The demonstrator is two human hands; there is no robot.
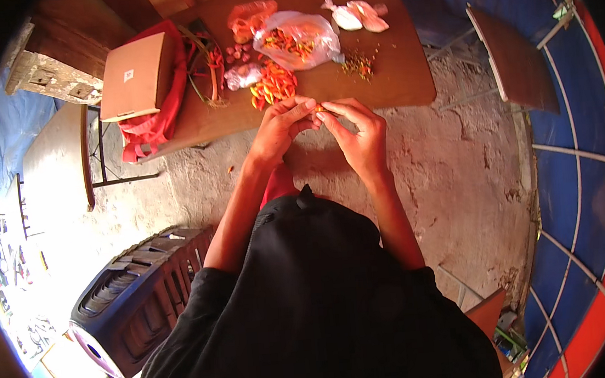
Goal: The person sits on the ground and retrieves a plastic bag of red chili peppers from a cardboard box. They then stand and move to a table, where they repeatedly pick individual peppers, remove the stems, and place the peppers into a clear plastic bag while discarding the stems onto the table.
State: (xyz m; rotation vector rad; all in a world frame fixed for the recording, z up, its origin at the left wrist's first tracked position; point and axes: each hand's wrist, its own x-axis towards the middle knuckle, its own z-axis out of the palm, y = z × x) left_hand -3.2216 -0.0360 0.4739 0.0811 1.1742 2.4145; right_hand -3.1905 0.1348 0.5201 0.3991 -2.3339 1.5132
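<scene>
My left hand (285, 121) and my right hand (354, 129) meet at the near edge of a brown table (399, 69). Between their fingertips is a small orange-red chili pepper (319, 109), partly hidden; the fingers of both hands pinch it. Just beyond my left hand lies a pile of orange and red chilies (274, 83). Behind it, an open clear plastic bag (298, 37) holds more chilies, some green. To the right of the bag are scattered green stems and bits (359, 66). Small shallots (238, 53) and a knotted clear bag (243, 76) lie left of the pile.
A cardboard box (134, 77) rests on a red bag (156, 131) at the table's left end, beside leafy stalks (213, 73). Tied bags with white contents (347, 17) lie at the back right. A stack of plastic chairs (135, 298) stands lower left; another table (511, 60) is at right.
</scene>
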